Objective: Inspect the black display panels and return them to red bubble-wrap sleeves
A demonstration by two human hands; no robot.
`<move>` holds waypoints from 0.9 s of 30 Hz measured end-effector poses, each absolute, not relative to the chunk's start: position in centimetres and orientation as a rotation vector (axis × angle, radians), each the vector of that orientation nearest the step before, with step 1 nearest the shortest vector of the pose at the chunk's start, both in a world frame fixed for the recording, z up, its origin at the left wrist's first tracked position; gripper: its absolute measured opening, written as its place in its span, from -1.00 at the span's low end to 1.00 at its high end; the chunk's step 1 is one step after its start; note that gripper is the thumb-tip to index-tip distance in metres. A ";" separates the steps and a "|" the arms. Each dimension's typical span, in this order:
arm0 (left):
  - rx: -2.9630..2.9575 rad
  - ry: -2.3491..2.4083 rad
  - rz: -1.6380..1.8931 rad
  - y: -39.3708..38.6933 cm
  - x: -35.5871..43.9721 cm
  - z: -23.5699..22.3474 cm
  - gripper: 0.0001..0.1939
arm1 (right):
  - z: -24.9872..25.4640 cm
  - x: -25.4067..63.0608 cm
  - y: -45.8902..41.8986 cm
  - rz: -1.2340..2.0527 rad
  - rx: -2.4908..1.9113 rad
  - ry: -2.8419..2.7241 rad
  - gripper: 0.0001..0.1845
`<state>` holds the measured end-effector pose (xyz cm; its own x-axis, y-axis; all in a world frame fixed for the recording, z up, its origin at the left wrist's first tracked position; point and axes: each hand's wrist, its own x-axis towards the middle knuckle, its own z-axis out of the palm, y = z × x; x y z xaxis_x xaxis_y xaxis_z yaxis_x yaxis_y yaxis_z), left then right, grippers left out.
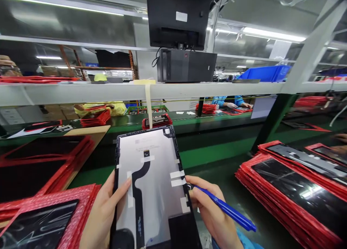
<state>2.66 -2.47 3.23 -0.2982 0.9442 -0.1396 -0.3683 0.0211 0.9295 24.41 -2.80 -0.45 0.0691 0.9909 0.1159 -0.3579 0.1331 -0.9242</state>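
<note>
Display panel: rectangular, held back-side up and tilted, its far end raised away from the viewer. Rear face is matte silver-grey within a thin black frame. A black flex ribbon cable runs from a small connector near the upper centre, curves left and continues down the face. Several white tape strips lie across the cable and along the right edge.

Pen: blue, slender, angled low, its tip touching the panel's right edge beside the tape.
</note>
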 end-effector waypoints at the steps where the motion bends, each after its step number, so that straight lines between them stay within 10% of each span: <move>1: 0.691 1.190 1.526 -2.5 2.6 3.2 -0.22 | -0.6 24.3 -2.9 1.192 -0.911 -0.970 -0.59; 27: 0.824 1.121 1.422 -2.6 3.0 2.2 -0.38 | -1.9 25.6 -1.8 1.001 -1.103 -1.200 -0.70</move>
<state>2.97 -2.63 2.22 -0.1649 0.9813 -0.0988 -0.3249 0.0405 0.9449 25.64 -1.78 -1.89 0.1088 0.9762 0.1874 -0.0100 0.1896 -0.9818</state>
